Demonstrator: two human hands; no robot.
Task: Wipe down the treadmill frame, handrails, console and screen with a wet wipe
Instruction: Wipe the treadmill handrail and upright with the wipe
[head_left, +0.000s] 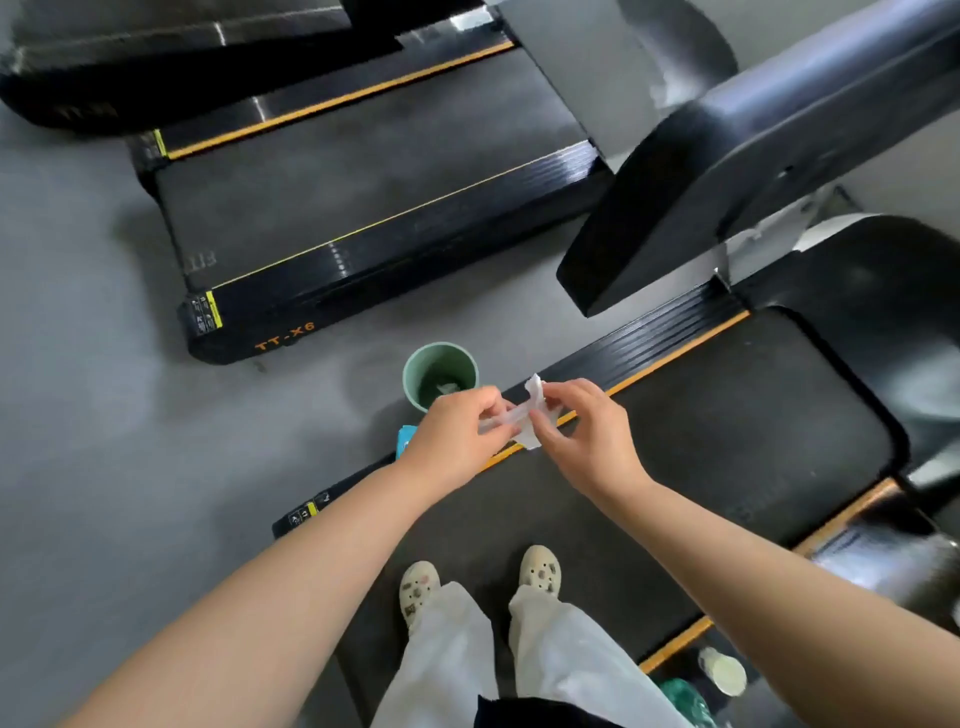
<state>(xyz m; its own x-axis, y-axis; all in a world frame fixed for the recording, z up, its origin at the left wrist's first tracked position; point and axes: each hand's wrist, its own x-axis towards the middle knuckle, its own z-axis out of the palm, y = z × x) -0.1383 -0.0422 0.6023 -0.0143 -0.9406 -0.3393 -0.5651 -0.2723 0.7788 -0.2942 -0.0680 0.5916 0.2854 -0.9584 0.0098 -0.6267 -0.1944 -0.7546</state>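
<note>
The person stands on the treadmill belt (701, 441), both hands out in front over its left side rail (670, 338). The left hand (457, 436) pinches one end of the wet wipe (530, 415) (a crumpled white strip), and the right hand (582, 431) pinches the other end, each grip closed on it. A green bin (415, 379) sits on the floor just beyond the hands.

The grey floor (93, 405) carries two black treadmills (363, 208), a green bin (415, 371) and a blue packet (406, 439) between them.
</note>
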